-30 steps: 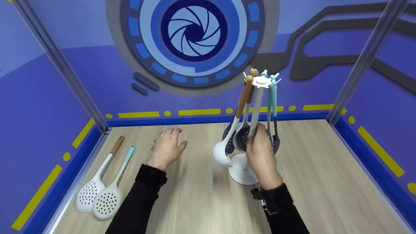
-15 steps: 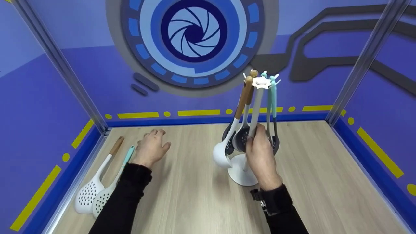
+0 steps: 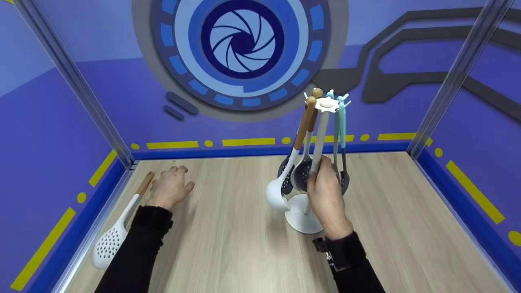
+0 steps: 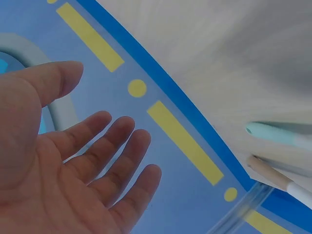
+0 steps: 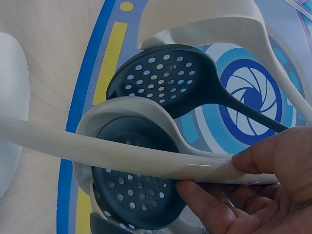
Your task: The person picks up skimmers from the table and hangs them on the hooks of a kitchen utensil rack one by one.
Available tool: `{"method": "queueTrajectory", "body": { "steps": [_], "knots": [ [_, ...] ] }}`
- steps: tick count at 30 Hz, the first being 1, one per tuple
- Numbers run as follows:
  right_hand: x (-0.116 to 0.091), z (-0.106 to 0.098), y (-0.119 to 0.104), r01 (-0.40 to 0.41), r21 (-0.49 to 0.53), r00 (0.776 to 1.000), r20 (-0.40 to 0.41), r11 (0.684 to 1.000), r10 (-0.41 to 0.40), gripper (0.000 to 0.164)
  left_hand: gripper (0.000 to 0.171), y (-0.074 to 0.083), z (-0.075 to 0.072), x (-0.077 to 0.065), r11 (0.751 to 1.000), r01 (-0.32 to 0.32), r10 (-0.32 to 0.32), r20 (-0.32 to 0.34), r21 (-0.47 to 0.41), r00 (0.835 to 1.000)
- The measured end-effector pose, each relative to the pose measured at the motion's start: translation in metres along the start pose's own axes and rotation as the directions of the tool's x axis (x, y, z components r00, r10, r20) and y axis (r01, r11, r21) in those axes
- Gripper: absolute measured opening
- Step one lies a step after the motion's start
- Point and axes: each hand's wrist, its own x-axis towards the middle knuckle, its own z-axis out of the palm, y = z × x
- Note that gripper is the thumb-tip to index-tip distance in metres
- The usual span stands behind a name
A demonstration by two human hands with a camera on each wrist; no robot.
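My right hand [image 3: 327,199] grips the pole of a white utensil stand [image 3: 320,136]; in the right wrist view, thumb and fingers [image 5: 204,204] close around the pole. On the stand hang a white ladle [image 3: 276,196] with a wooden handle, a dark slotted skimmer [image 5: 156,78], and other utensils with wooden or teal handles. My left hand [image 3: 169,187], fingers loosely spread and holding nothing, hovers over the left of the table beside a white slotted turner [image 3: 110,244]. In the left wrist view, a teal-handled skimmer's handle [image 4: 273,132] lies near the turner's wooden handle [image 4: 268,170]; my left arm hides that skimmer in the head view.
The wooden table [image 3: 228,244] is bounded by a blue printed back wall [image 3: 244,130] and side walls with metal corner posts [image 3: 447,81]. The stand's round white base [image 3: 303,224] rests right of the table's middle.
My left hand has moved left and slightly nearer, from the table's middle toward the two loose utensils, and its arm now covers the teal-handled skimmer. The right hand and stand have stayed put.
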Motion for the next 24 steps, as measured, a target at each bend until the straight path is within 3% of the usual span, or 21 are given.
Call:
{"method": "queueTrajectory", "body": {
  "steps": [10,17,24],
  "knots": [
    [0.000,-0.001,0.001,-0.001,0.017,1.000,0.009,1.000,0.001,0.046,0.058,-0.023,-0.005,0.000,1.000,0.007,-0.007,0.056,-0.007,0.998],
    [0.000,-0.001,0.002,0.009,0.016,1.000,0.004,1.000,-0.009,0.046,0.056,-0.036,-0.008,-0.002,0.999,0.017,-0.021,0.086,0.050,0.996],
    [0.001,0.000,0.002,0.005,0.013,1.000,-0.007,1.000,-0.005,0.043,0.059,-0.049,-0.013,-0.005,0.998,0.061,-0.063,0.150,0.014,0.987]
  ]
}}
